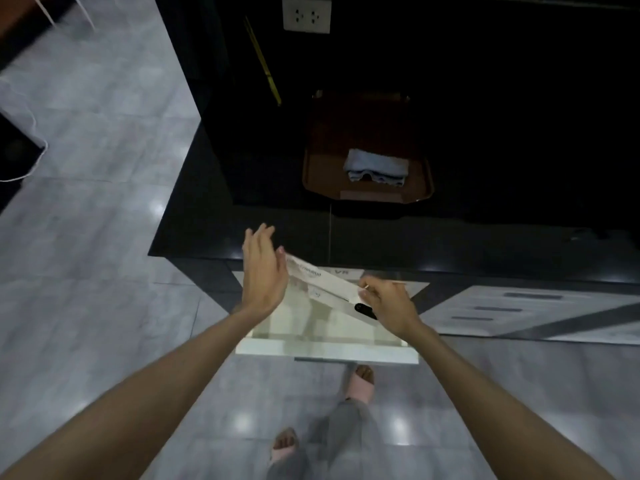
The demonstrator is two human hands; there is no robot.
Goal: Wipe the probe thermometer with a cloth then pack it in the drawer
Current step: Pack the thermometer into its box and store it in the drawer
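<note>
Hands meet over the open drawer [325,353]: the right hand [389,308] pinches a white box [323,278] with a black thermometer [365,310] at its end, the left hand [261,271] spread flat, steadying the far end. Cloth [377,168] lies folded on the tray [313,174].

The open white drawer [327,353] is spanned corner to corner by a long white carton [322,277], with both hands at its ends blocking entry from above. The drawer's near edge stays unobstructed. On the black countertop [502,168], a brown tray [367,195] holding a folded grey cloth [376,167] sits near the front edge; dark surface either side lies bare.
</note>
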